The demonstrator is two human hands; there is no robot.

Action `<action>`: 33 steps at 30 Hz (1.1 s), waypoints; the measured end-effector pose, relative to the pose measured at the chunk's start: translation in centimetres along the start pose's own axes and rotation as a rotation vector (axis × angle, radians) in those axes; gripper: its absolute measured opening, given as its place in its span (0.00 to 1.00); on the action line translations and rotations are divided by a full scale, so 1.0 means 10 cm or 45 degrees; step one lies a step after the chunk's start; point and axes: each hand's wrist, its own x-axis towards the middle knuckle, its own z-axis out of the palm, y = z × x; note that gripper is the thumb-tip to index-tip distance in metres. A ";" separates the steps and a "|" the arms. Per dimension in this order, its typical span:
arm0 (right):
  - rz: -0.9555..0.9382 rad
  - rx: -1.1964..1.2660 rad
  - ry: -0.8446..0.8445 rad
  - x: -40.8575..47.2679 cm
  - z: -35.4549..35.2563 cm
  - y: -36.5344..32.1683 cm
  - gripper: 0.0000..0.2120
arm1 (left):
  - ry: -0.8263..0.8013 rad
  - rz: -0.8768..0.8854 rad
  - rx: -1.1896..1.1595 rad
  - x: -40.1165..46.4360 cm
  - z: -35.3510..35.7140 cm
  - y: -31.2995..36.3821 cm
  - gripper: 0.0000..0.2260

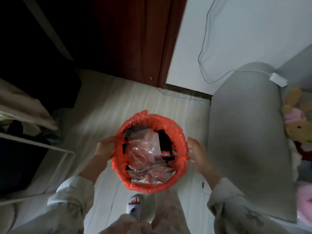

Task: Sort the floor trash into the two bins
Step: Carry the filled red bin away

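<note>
A round bin lined with an orange-red plastic bag (182,132) is held between my hands above the pale floor. Inside lie a crumpled clear plastic bag (143,149) and a black wrapper with a red label (166,149). My left hand (104,147) grips the bin's left rim, fingers curled against the liner. My right hand (196,150) presses on the right rim with its fingers spread along the side. Only one bin is in view.
A grey sofa arm (244,132) stands close on the right, with soft toys (297,125) beyond it. A white rack with clothes (33,132) is on the left. A dark red door (135,39) and a white cable (202,48) are ahead. My slippered foot (134,206) is below the bin.
</note>
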 end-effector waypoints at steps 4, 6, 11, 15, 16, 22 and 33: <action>-0.022 -0.022 -0.039 0.80 -0.33 -0.43 0.24 | 0.059 -0.107 -0.019 0.44 0.68 0.44 0.10; -0.010 -0.029 -0.061 1.29 -0.54 -0.66 0.19 | 0.066 -0.105 0.030 0.67 1.10 0.67 0.09; 0.033 -0.004 -0.023 2.38 -0.99 -1.11 0.18 | 0.140 -0.144 0.084 1.16 2.12 1.19 0.08; 0.039 0.032 0.002 3.24 -1.24 -1.32 0.19 | 0.134 -0.185 0.063 1.86 2.87 1.40 0.05; 0.059 0.014 0.010 3.50 -1.27 -1.34 0.19 | 0.133 -0.195 0.067 2.07 3.05 1.42 0.04; 0.123 -0.108 0.023 4.98 -1.25 -1.18 0.20 | 0.020 -0.238 0.246 3.42 3.81 1.24 0.12; 0.141 -0.102 0.206 7.14 -0.93 -0.31 0.21 | -0.154 0.001 0.685 5.64 4.82 0.57 0.23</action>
